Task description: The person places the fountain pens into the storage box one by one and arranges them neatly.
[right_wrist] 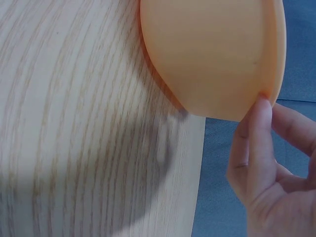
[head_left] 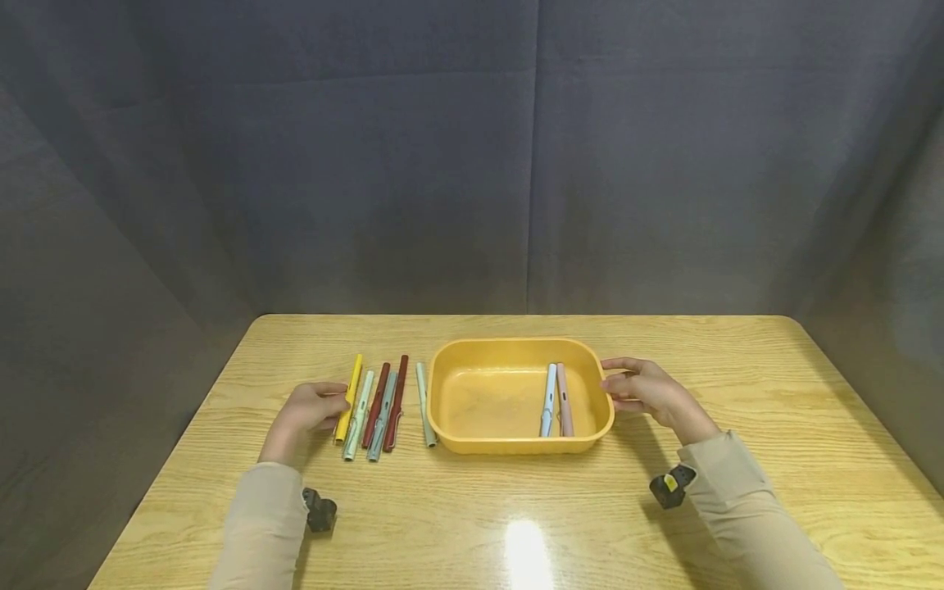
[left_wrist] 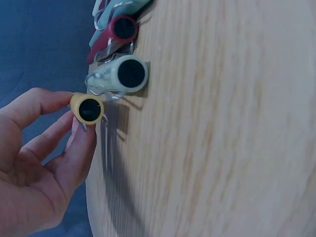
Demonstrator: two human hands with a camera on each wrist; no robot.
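Note:
My left hand [head_left: 304,410] pinches a yellow pen [head_left: 356,377] between thumb and fingertips at the left end of a row of pens. In the left wrist view the pen's dark round end [left_wrist: 89,109] faces the camera. Just to its right lie a pale green pen [head_left: 358,416], a dark red pen [head_left: 378,401], a grey-green pen [head_left: 383,422] and another dark red pen [head_left: 398,401]. At the right end of a yellow-orange plastic tray [head_left: 516,446], my right hand [head_left: 656,395] pinches the rim, thumb and fingers on either side of the wall.
Inside the tray, toward its right, lie a light blue pen [head_left: 548,397] and a dusty pink pen [head_left: 564,400]. A light green pen [head_left: 424,406] lies close along the tray's left side. Behind the wooden table [head_left: 413,524] hangs a dark grey curtain [head_left: 369,180].

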